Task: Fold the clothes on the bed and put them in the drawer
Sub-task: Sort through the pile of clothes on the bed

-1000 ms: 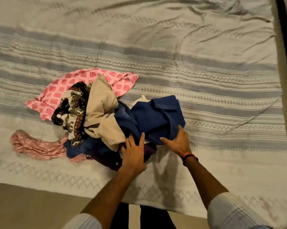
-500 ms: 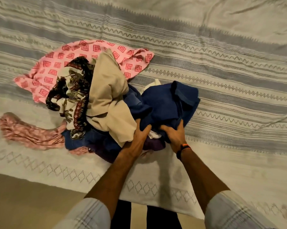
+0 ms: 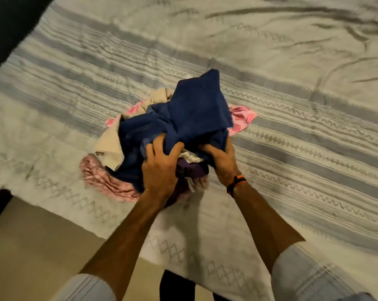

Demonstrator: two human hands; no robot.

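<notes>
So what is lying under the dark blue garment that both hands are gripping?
Under the dark blue garment show a beige piece, a purple piece, pink patterned cloth and a crumpled pink piece. The middle of the pile is covered.

Both forearms are bare, with the sleeves pushed up near the elbows. The left sleeve [image 3: 86,287] is pale, whitish grey. The right sleeve [image 3: 310,276] is of the same pale cloth and shows thin darker lines crossing in a faint check. On the right wrist sits a band [image 3: 236,183], black with an orange edge. Between the arms, dark trousers [image 3: 175,287] show.
</notes>
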